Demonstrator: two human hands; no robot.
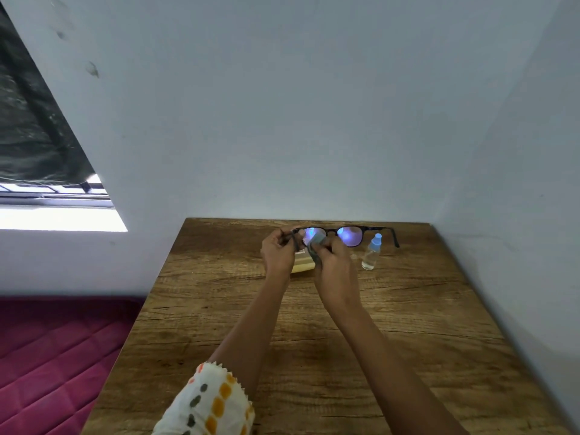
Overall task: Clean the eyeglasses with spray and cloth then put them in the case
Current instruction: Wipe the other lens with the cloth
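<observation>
Left hand [277,254] pinches the black eyeglasses [350,236] at one hinge. Right hand [334,265] grips a grey cloth [316,242], seemingly against one lens.

No legible text, brand, number or sign anywhere in view. On the top edge of the yellow case [303,267], a small pale strip with dark marks, possibly a printed label, too blurred and too small to read. Nothing readable on the spray bottle [371,253] or along the dark frame of the eyeglasses [332,231].
</observation>
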